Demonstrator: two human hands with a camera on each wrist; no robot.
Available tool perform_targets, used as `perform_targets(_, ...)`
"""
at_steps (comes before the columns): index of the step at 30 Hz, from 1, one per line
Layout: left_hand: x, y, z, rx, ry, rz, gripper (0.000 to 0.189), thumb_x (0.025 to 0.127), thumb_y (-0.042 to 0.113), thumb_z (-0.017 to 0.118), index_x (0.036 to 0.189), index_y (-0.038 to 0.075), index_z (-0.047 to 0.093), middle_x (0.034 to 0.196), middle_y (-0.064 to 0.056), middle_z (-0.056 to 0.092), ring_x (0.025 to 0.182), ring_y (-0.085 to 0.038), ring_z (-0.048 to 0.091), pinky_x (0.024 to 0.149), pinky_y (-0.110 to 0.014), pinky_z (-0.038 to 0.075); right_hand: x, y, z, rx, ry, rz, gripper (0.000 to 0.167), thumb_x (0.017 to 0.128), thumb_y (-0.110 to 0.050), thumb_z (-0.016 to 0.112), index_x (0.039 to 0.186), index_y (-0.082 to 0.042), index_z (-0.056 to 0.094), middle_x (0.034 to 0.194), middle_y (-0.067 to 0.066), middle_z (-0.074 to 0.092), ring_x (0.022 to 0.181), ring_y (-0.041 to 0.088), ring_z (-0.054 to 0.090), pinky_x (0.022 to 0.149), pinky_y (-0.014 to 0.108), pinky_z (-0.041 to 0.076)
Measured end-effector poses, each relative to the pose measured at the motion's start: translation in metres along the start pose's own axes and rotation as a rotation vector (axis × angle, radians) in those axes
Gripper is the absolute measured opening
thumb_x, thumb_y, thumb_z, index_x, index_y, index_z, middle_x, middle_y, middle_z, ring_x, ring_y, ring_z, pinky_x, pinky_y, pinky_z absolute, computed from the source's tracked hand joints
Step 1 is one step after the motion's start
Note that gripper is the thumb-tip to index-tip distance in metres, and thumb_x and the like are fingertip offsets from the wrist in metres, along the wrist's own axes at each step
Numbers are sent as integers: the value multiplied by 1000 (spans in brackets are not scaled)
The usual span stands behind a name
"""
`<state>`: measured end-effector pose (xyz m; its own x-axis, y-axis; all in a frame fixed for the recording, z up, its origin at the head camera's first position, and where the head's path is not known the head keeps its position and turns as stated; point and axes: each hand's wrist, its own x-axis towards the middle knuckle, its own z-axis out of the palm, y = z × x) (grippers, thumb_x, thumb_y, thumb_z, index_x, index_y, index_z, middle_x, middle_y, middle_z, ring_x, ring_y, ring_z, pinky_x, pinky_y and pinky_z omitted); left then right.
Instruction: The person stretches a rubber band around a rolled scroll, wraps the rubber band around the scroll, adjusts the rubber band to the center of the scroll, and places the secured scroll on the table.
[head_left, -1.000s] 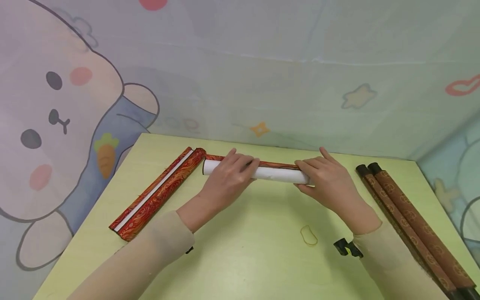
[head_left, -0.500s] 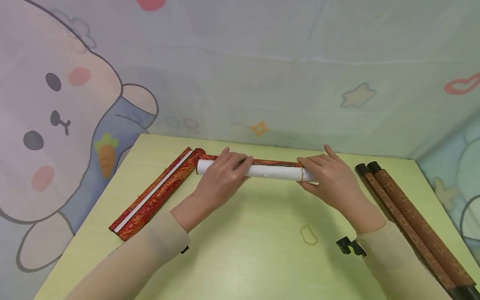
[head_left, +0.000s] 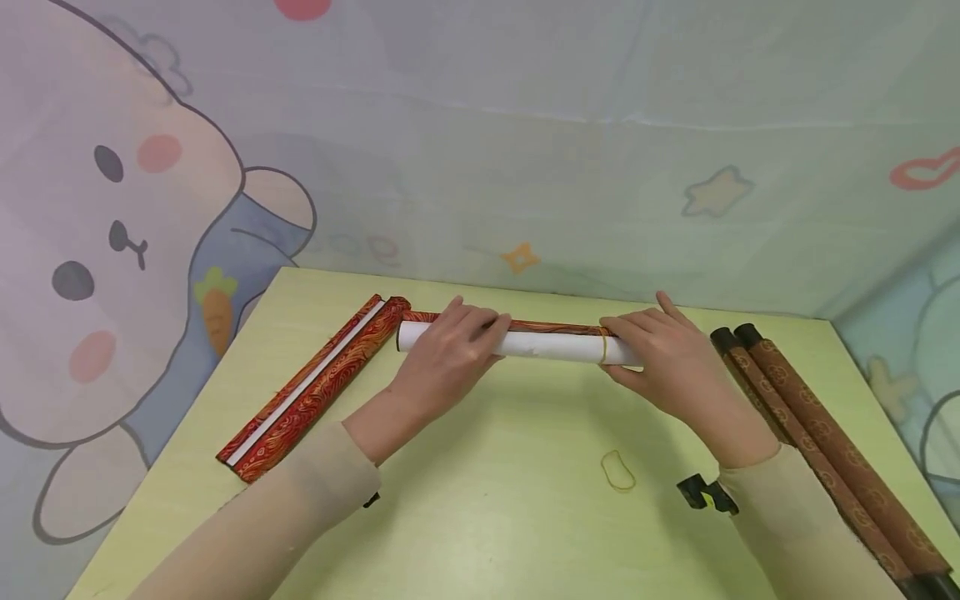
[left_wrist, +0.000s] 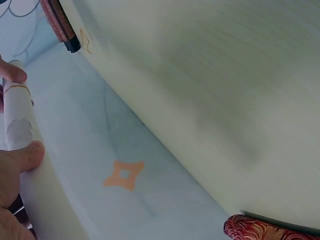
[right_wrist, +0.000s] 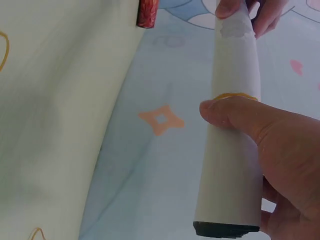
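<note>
A white paper roll [head_left: 555, 346], with a red patterned strip along its far side, lies across both hands above the table. My left hand [head_left: 452, 348] grips it near its left end, thumb against the white paper in the left wrist view. Toward the other end, my right hand [head_left: 667, 360] holds the roll. A thin yellow rubber band [head_left: 603, 346] circles the roll right by the right fingertips; in the right wrist view the thumb touches this band [right_wrist: 234, 95]. The roll's dark-edged end [right_wrist: 225, 229] sticks out past the right hand there.
On the left of the table lies a red patterned roll [head_left: 330, 396] with a white stripe. Two brown patterned rolls [head_left: 832, 442] with black ends lie at the right. A loose yellow rubber band [head_left: 604, 473] rests on the table. A printed curtain [head_left: 480, 167] hangs behind.
The right hand has slid slightly right, and the rubber band around the roll now shows beside its fingers. The left hand and the roll's left end have shifted a little left.
</note>
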<state>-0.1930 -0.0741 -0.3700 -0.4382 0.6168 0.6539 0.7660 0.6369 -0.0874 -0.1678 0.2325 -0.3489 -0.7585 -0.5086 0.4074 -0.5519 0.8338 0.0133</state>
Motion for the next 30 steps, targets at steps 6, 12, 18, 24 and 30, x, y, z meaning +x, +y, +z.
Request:
perform_targets(6,2,3,2,9,-5,23,43,84,13,93,122,1,76,114,-13,75,105,-29,73,105,-53,57,11,-10,9,24,16,-82,51,79,-14,96,124,-3,75,113,12,79,108,35,73,121,60,39)
perform_targets(12,1,3,1,6,-21,17,43,85,14,93,122,1,76,114,-14,75,104,-29,74,104,-53,57,7,-10,3,-6,-76,-34,69,81,-30,96,138,-2,69,125,14,76,119,36,70,125,59,34)
perform_targets(18,3,3,1,3,-10,21,42,85,13,93,121,1,76,113,-14,75,104,-29,73,104,-53,57,4,-4,-2,-2,-86,-6,54,81,-17,94,129,-3,73,119,13,77,113,36,71,124,60,35)
perform_targets(24,5,4,1,14,-17,26,40,85,13,93,120,0,76,113,-14,75,104,-30,74,103,-54,57,7,-7,0,-20,-60,-46,52,80,-17,95,125,-3,74,115,13,78,109,34,72,124,59,35)
perform_targets(30,3,5,1,26,-37,20,40,85,12,93,120,0,77,113,-14,75,105,-30,73,104,-53,57,7,-9,9,-39,-22,-67,55,76,-18,98,124,-2,75,113,12,79,108,33,73,122,58,38)
